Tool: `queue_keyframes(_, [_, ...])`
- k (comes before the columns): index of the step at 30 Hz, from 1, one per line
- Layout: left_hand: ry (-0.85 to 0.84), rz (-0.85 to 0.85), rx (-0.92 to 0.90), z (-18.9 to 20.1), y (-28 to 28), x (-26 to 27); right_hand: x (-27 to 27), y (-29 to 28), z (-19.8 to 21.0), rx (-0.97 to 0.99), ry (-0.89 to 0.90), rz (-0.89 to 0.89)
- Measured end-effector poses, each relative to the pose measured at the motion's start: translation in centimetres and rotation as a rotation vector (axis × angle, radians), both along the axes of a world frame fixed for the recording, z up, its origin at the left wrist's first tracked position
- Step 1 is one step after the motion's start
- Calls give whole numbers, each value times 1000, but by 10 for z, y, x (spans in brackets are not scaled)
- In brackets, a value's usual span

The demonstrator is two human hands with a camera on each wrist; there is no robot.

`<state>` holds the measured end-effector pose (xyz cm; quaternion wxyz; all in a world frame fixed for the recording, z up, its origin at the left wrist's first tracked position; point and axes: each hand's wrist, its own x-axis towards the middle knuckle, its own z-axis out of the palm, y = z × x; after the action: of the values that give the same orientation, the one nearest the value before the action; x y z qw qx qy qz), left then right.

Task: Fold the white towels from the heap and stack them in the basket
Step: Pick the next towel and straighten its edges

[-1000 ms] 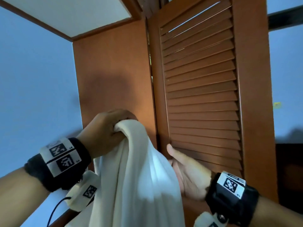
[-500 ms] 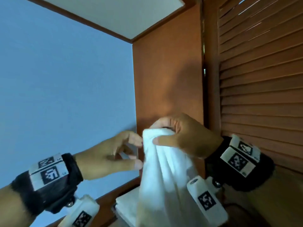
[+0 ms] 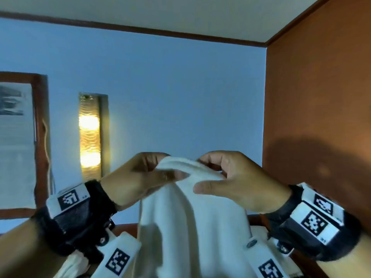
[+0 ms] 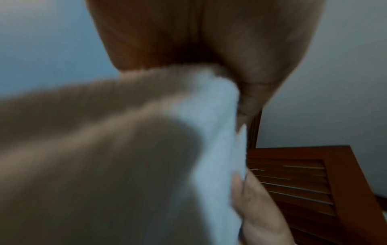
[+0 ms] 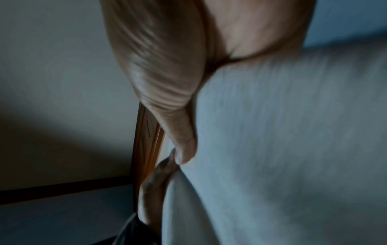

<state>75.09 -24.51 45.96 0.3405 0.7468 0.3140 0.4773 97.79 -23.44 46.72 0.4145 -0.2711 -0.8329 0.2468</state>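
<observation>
White towel hung lengthwise below both hands, left hand and right hand fingers pinching its top edge side by side.

Towel hangs between both hands – left hand beside right hand; wall lamp behind, leftward.

- No word, brand or number can be read in any view.
- Left wristband: a white tag with a black-and-white square code pattern; the small print beside it is too blurred to read.
- Right wristband: two white tags with square code patterns; the tiny characters at the lower edge are illegible.
- Framed picture on the wall: grey print, no lettering can be made out.
</observation>
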Motion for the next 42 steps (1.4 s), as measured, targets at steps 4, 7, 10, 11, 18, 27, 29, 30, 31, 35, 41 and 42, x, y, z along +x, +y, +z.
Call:
queue_keyframes(4, [-9, 329, 177, 25, -39, -41, -18, 0, -33, -131, -263, 66])
queue_keyframes(7, [60, 631, 368, 39, -58, -80, -40, 17, -67, -130, -465, -26])
queue_keyframes(10, [371, 799, 297, 50, -74, -120, -59, 33, -79, -48, -259, -98])
queue_keyframes(11, [476, 760, 183, 53, -79, -131, -68, 38, -79, -46, -118, -96])
queue_keyframes(18, [715, 420, -171, 11, -84, -166, -159, 7, -38, 55, 199, 64])
queue_keyframes(27, [295, 898, 281, 36, -61, -237, -196, 6, -76, 61, -57, 25])
queue_keyframes(29, [329, 1007, 325, 47, -58, -254, -187, 19, -109, 3, -244, -52])
queue_keyframes(30, [337, 1068, 337, 51, -58, -262, -177, 27, -128, -36, -333, -68])
queue_keyframes(31, [341, 1120, 341, 52, -57, -268, -165, 36, -147, -89, -373, -58])
queue_keyframes(35, [431, 1125, 300, 41, -46, -266, -106, 75, -187, -220, -237, -306])
queue_keyframes(41, [816, 516, 130, -19, -21, -157, -114, 34, -120, 121, -134, -288])
queue_keyframes(42, [815, 381, 67, -32, -17, -134, -121, 21, -107, 167, -105, -260])
